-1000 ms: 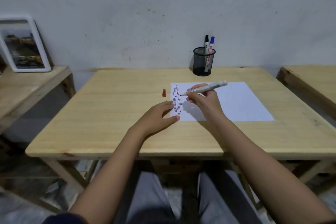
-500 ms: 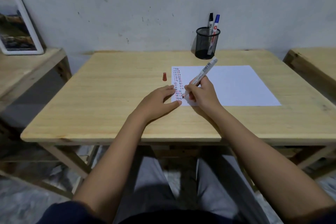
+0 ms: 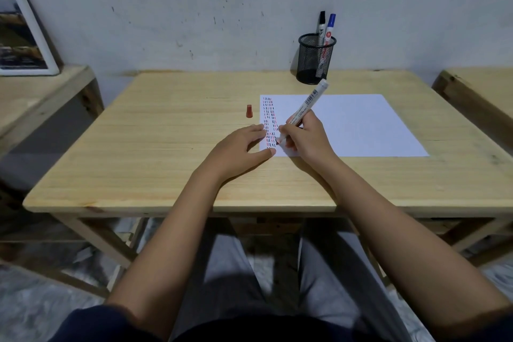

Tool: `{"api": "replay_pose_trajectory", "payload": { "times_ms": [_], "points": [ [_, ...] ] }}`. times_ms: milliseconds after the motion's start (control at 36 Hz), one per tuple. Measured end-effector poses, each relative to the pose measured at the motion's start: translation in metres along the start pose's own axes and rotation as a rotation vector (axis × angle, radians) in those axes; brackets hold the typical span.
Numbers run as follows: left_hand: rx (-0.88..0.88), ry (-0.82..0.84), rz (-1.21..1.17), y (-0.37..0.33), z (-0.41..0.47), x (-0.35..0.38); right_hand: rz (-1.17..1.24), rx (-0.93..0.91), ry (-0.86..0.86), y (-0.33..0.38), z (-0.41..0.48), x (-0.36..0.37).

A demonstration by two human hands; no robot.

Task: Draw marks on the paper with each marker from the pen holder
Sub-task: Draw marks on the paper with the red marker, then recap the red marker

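Observation:
A white sheet of paper (image 3: 358, 125) lies on the wooden table (image 3: 166, 147), with columns of short red and dark dashes along its left edge. My right hand (image 3: 308, 139) grips a white marker (image 3: 308, 103), its red tip touching the paper near the lower dashes. My left hand (image 3: 238, 150) rests flat on the table, fingertips and thumb on the paper's left edge. The marker's red cap (image 3: 249, 111) stands on the table left of the paper. A black mesh pen holder (image 3: 315, 60) at the back holds a black marker (image 3: 321, 25) and a blue marker (image 3: 329, 28).
A white-framed picture (image 3: 25, 33) leans against the wall on a side table (image 3: 33, 97) at left. Another wooden table (image 3: 483, 91) stands at right. The wall runs right behind the pen holder.
My right hand lowered the marker from a raised, near-level pose to a steep writing pose with its tip on the paper's lower dashes. The view tilted downward. My left hand stayed put.

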State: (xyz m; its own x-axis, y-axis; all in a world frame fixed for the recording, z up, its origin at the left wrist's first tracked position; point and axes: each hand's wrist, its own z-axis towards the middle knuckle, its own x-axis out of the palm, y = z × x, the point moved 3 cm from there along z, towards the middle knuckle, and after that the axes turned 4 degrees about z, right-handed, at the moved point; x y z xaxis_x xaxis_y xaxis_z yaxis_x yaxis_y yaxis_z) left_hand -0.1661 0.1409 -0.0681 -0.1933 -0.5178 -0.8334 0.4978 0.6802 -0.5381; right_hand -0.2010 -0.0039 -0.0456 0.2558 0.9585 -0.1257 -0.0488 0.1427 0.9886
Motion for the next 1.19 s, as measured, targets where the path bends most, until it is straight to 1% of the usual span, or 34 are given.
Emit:
{"api": "replay_pose_trajectory", "payload": {
  "times_ms": [194,306,361,444,528,583,694,861,944,972,1000,1028,1111,1139,1194],
  "points": [
    [0.004,-0.008,0.011,0.000,0.000,0.000,0.052,0.010,0.006,0.001,-0.002,-0.001],
    [0.012,-0.005,0.019,0.001,0.000,0.000,0.126,0.035,-0.080,-0.003,0.004,-0.009],
    [0.008,-0.011,-0.009,0.003,0.000,0.001,0.211,0.033,-0.098,-0.005,0.007,-0.013],
    [-0.002,-0.059,-0.097,0.004,0.002,-0.002,0.343,0.030,-0.095,-0.007,0.010,-0.017],
    [-0.039,-0.160,-0.285,0.007,0.003,-0.009,0.481,0.065,-0.076,-0.005,0.016,-0.020],
    [-0.049,-0.225,-0.351,0.008,0.007,-0.017,0.542,0.083,-0.069,-0.003,0.021,-0.023],
    [-0.065,-0.310,-0.264,0.006,0.024,-0.033,0.530,0.069,-0.049,0.002,0.032,-0.032],
    [-0.144,-0.237,-0.160,0.011,0.058,-0.033,0.523,0.039,-0.065,0.010,0.048,-0.046],
    [-0.140,-0.247,-0.086,0.016,0.068,-0.032,0.561,0.039,-0.076,0.014,0.054,-0.050],
    [-0.143,-0.270,-0.115,0.017,0.070,-0.032,0.581,0.042,-0.080,0.016,0.056,-0.051],
    [-0.151,-0.305,-0.197,0.017,0.071,-0.032,0.599,0.045,-0.084,0.017,0.058,-0.052],
    [-0.177,-0.349,-0.335,0.014,0.071,-0.033,0.616,0.047,-0.088,0.018,0.060,-0.052],
    [-0.274,-0.483,-0.876,0.001,0.072,-0.039,0.665,0.033,-0.101,0.023,0.067,-0.054],
    [-0.296,-0.501,-1.010,-0.003,0.074,-0.040,0.686,0.023,-0.102,0.025,0.069,-0.054],
    [-0.307,-0.500,-1.188,-0.010,0.080,-0.042,0.726,-0.002,-0.099,0.031,0.074,-0.053]
  ]
}}
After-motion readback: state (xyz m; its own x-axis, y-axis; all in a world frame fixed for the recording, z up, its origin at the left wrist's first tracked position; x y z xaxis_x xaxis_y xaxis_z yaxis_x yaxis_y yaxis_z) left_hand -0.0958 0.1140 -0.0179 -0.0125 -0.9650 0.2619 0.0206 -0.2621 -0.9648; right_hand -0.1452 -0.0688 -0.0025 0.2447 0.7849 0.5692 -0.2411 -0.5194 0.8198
